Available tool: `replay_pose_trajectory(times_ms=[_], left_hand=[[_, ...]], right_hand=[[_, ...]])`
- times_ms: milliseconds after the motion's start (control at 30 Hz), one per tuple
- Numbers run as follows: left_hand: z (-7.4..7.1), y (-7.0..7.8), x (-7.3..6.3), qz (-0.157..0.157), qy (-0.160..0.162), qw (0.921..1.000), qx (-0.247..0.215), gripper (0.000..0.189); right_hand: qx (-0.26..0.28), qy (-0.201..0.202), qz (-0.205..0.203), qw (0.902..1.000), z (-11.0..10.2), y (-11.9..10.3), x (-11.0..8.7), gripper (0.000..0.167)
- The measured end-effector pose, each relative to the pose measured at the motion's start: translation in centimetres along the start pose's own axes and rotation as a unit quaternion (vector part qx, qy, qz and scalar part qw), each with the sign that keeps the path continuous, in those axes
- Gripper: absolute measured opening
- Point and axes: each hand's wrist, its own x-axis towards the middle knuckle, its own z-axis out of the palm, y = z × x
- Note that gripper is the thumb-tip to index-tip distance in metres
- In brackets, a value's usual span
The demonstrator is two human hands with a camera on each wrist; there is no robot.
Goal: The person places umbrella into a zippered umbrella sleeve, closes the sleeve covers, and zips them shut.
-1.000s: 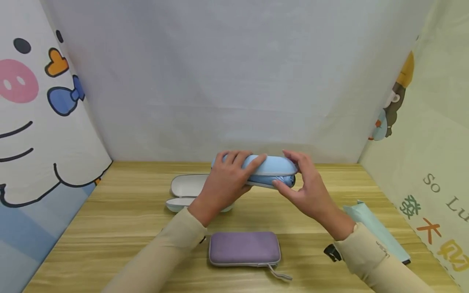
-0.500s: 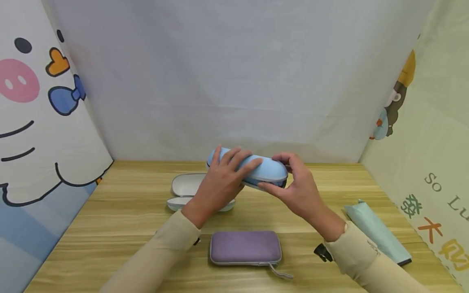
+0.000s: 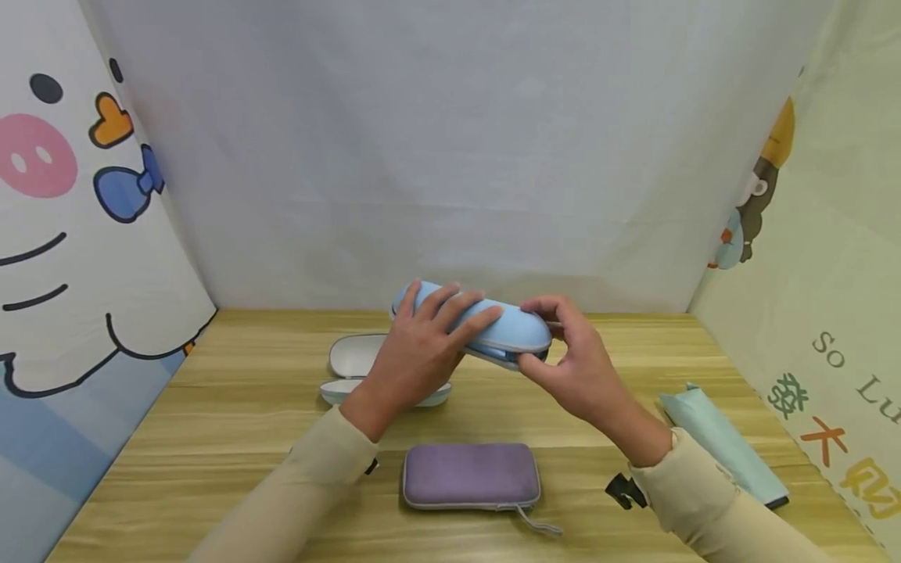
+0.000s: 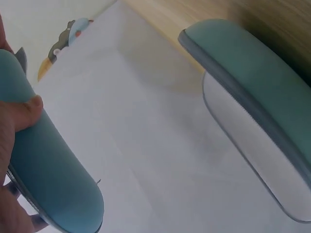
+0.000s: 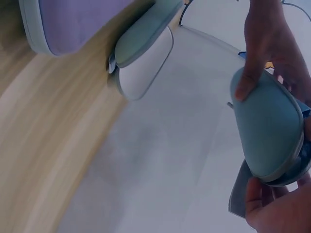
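Observation:
A light blue zip case [image 3: 519,325], long and rounded, is held tilted above the table, its right end lower. My left hand [image 3: 421,344] grips it from above, fingers spread over the lid and the thumb mostly hidden. At the right end, my right hand [image 3: 583,367] pinches the case between thumb and fingers near the seam. A narrow gap shows along that seam, with darker blue material inside. In the right wrist view, the case [image 5: 267,124] has a grey flap or strap [image 5: 240,190] beside its lower end. Whether fingers hold a zip pull cannot be seen.
Behind my left hand stands an opened pale case [image 3: 355,356] with a white lining. Nearer lies a closed purple zip case [image 3: 472,474] with a wrist loop. A pale green folded pouch [image 3: 725,446] lies at the right. A black buckle [image 3: 625,491] hangs by the right sleeve.
The blue case has moved left and tilted further, its right end dropping. The gap at its right end has narrowed, covering more of the blue material. Both hands have moved left with it.

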Motion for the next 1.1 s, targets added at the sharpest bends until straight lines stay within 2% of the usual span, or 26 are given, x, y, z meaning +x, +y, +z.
replay_pose_trajectory(times_ms=[167,367,467,567,733,800,867,933,1033,1100], left_hand=[[-0.5,0.1,0.1,0.000,-0.003,0.9994,0.033,0.071],[-0.5,0.5,0.4,-0.004,-0.029,0.9988,0.040,0.071],[-0.4,0.7,0.6,-0.004,-0.028,0.9982,0.052,0.072],[-0.5,0.8,0.8,-0.005,-0.013,0.9976,0.068,0.066],[-0.5,1.0,1.1,-0.004,0.002,0.9969,0.079,0.056],[-0.5,1.1,1.1,-0.006,0.004,0.9968,0.080,0.056],[-0.5,1.1,1.2,-0.010,0.005,0.9965,0.083,0.055],[-0.5,1.2,1.3,-0.017,0.007,0.9957,0.090,0.054],[-0.7,1.3,1.6,-0.025,0.012,0.9943,0.103,0.051],[-0.9,1.4,1.8,-0.024,0.015,0.9932,0.113,0.050]], right_hand=[[0.009,0.013,0.015,0.9998,0.6,0.6,-0.3,0.046],[-0.017,-0.038,0.013,0.9991,0.0,0.8,-0.3,0.049],[-0.043,-0.052,0.016,0.9976,-0.1,0.4,0.0,0.054],[-0.056,-0.043,0.024,0.9972,0.1,0.3,0.3,0.056],[-0.022,-0.014,0.045,0.9987,0.4,0.9,0.5,0.049],[-0.033,-0.006,0.029,0.9990,0.5,1.2,0.5,0.048],[-0.077,0.000,-0.013,0.9970,0.5,1.4,0.5,0.053],[-0.155,0.011,-0.072,0.9852,0.6,1.6,0.5,0.063],[-0.273,0.035,-0.153,0.9491,0.9,1.9,0.5,0.080],[-0.324,0.053,-0.186,0.9260,1.2,2.2,0.7,0.085]])
